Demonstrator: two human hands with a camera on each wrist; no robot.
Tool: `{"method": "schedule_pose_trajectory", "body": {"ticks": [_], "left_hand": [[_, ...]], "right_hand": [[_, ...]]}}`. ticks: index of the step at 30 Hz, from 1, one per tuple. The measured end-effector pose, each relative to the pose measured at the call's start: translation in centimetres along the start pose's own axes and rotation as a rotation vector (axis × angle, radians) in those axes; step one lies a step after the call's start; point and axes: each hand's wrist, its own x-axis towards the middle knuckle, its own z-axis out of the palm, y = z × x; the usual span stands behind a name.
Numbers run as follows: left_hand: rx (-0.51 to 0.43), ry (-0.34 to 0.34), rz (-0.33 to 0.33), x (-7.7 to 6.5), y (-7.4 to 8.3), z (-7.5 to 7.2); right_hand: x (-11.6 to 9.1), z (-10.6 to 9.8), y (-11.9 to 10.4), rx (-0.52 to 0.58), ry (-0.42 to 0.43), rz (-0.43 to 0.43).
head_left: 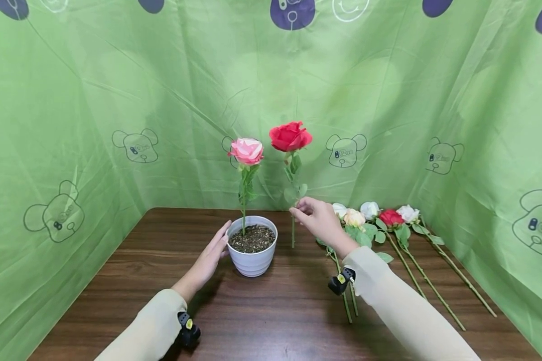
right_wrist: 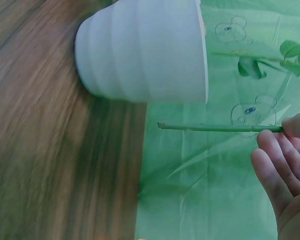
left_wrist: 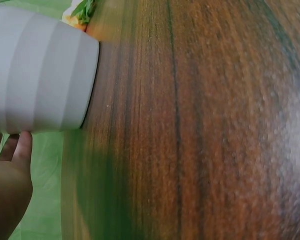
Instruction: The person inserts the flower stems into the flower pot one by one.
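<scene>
A white ribbed flower pot (head_left: 252, 263) filled with dark soil (head_left: 253, 239) stands on the table. In the soil a pink rose (head_left: 247, 151) stands upright. My left hand (head_left: 210, 254) rests with extended fingers against the pot's left side; the left wrist view shows its fingertips (left_wrist: 24, 145) at the pot wall. To the right of the pot, my right hand (head_left: 318, 219) pinches the stem of a red rose (head_left: 291, 137) between thumb and fingers. That rose is upright, and its bare stem end (right_wrist: 162, 125) hangs beside the pot in the right wrist view.
Several cut roses lie on the table at the right, among them a peach rose (head_left: 354, 218), a red bloom (head_left: 391, 217) and a white rose (head_left: 408, 213). Their stems point toward the front. A green printed cloth (head_left: 198, 100) hangs behind the brown wooden table (head_left: 271, 321).
</scene>
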Motion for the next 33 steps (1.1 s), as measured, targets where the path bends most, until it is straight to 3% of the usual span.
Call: {"method": "schedule_pose_trajectory", "body": {"ticks": [10, 21, 33], "left_hand": [[0.005, 0.001, -0.002, 0.0, 0.0, -0.1], [-0.002, -0.004, 0.0, 0.1, -0.1, 0.1], [0.0, 0.003, 0.003, 0.0, 0.0, 0.1]], "right_hand": [[1.8, 1.8, -1.9, 0.103, 0.094, -0.076], [3.1, 3.5, -2.9, 0.095, 0.166, -0.113], [3.7, 6.3, -2.4, 0.119, 0.151, -0.1]]}}
